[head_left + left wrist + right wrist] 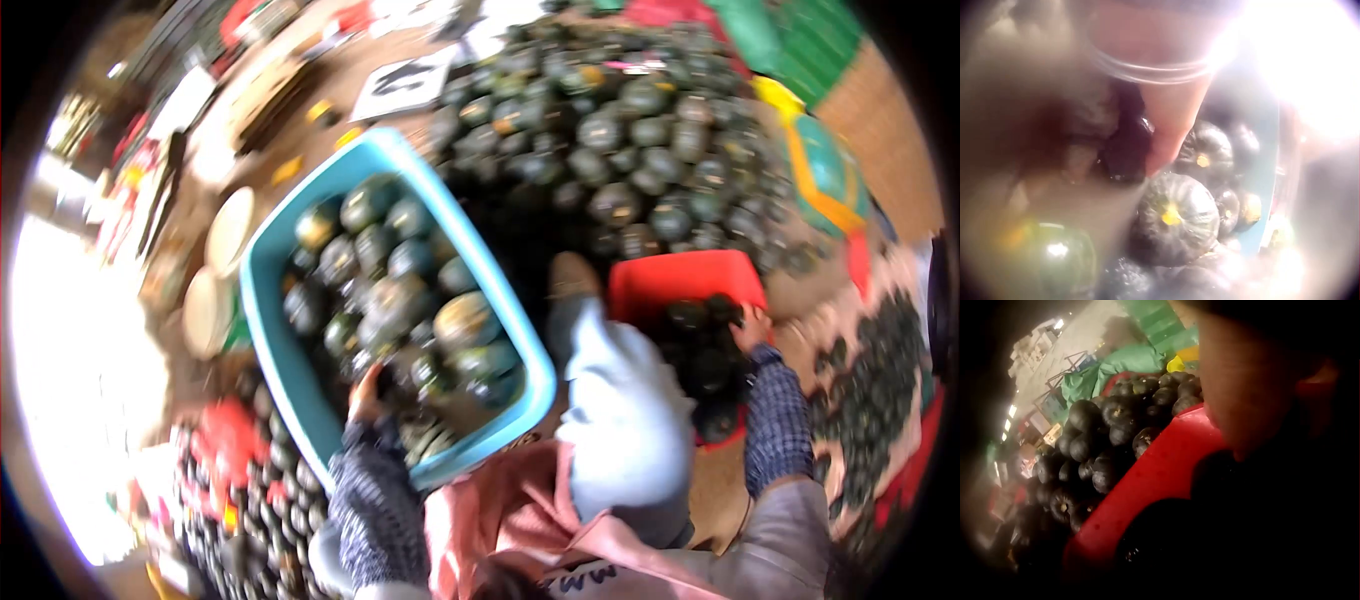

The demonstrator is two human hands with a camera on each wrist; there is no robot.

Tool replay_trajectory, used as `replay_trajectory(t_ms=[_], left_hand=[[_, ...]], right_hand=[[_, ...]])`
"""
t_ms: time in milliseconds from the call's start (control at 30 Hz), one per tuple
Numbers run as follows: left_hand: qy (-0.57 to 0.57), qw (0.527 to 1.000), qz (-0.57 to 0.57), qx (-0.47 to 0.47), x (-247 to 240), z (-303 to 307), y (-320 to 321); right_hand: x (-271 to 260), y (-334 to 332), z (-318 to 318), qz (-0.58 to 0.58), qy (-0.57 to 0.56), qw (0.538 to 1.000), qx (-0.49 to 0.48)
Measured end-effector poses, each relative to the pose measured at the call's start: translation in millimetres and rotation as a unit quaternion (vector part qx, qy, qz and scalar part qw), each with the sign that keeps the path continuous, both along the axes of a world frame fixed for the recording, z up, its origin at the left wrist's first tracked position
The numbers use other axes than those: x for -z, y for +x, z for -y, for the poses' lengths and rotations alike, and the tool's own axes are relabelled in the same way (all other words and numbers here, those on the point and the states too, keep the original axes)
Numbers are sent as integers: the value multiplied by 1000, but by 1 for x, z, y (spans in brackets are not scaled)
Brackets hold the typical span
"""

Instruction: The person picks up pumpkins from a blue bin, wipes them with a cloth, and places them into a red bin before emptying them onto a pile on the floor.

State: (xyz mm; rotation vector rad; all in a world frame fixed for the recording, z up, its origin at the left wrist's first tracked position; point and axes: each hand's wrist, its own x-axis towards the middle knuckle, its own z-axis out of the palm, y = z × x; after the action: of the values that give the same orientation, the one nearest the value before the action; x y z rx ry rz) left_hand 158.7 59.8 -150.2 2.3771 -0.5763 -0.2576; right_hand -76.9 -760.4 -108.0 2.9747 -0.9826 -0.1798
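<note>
My left hand (368,395) reaches down into a light blue tub (262,330) of dark green squashes (395,300). In the left wrist view one digit (1169,137) points down beside a dark, shiny shape, close above a round squash (1179,219) with a yellow stem scar. The other fingers are hidden or blurred, so I cannot tell whether they hold a squash. At the right edge of a red bin (690,268), my right hand (752,328) grips the rim, also close up in the right wrist view. Dark squashes (712,365) lie inside that bin.
A large heap of squashes (640,150) lies beyond the tub and bin. More squashes spread on the floor at lower left (270,510) and far right (870,390). My leg (625,400) stands between tub and bin. A green-and-yellow sack (825,170) sits at upper right.
</note>
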Motion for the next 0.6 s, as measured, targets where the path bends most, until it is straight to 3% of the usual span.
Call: replay_trajectory(t_ms=[33, 67, 100, 133, 167, 200, 233, 267, 300, 367, 400, 467, 533, 600], left_hand=[[-171, 928, -145, -297, -18, 26, 7], [-329, 732, -272, -531, -25, 67, 11], [-305, 762, -248, -515, -9, 39, 11], [-285, 797, -230, -480, 13, 25, 15], [-276, 808, -143, -501, -44, 67, -7], [-378, 767, -147, -497, -83, 91, -22], [-365, 863, -114, -329, -79, 68, -29], [-427, 799, -198, -373, -100, 71, -34], [-454, 708, -267, -469, -124, 76, -40], [-517, 653, -278, -478, -135, 68, -63], [-584, 601, -260, -480, -127, 60, -71], [-664, 521, -206, -494, -165, 92, -98], [-712, 455, -201, -496, -135, 65, -106], [-773, 400, -259, -419, -131, 59, -113]], right_hand=[[15, 18, -8, -7, -19, 998, -61], [24, 3, 9, -22, -50, 994, -94], [43, 25, 45, 91, 226, 949, -203], [9, 52, 44, 89, 300, 919, -239], [-23, 80, 45, 81, 379, 882, -268], [-63, 110, 39, 67, 456, 839, -291], [-141, 148, -19, 86, 99, 965, -227], [-198, 177, -71, 194, 68, 934, -292], [-239, 205, -123, 210, 37, 911, -354], [-305, 226, -256, 143, 142, 859, -470], [-312, 224, -314, 117, 274, 797, -525], [-292, 211, -429, -16, 259, 789, -558], [-219, 199, -517, -94, 186, 783, -587], [-139, 196, -574, -136, 129, 772, -607]])
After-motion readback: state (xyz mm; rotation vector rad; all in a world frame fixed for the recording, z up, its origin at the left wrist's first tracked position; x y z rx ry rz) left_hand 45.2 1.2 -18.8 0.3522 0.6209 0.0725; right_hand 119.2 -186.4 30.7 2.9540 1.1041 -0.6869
